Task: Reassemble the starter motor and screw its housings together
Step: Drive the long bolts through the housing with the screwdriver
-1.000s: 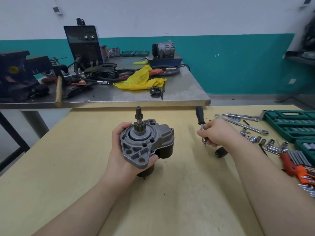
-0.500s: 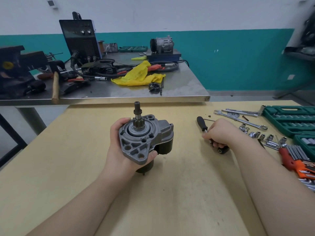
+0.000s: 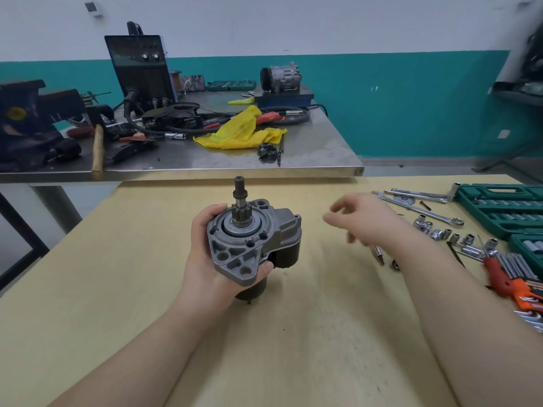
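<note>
Left hand [image 3: 205,257] grips the starter motor [image 3: 252,242] upright; my right hand [image 3: 367,221] hovers empty, fingers loose. I'd steady the motor before fetching screws.

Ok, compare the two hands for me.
The left hand grips the starter motor, fingers curled round its housing; the right hand holds nothing. The left hand looks sharp; the right hand is motion-blurred, fingers loosely spread. The right hand hovers over the table near the sockets. Both are bare.
</note>
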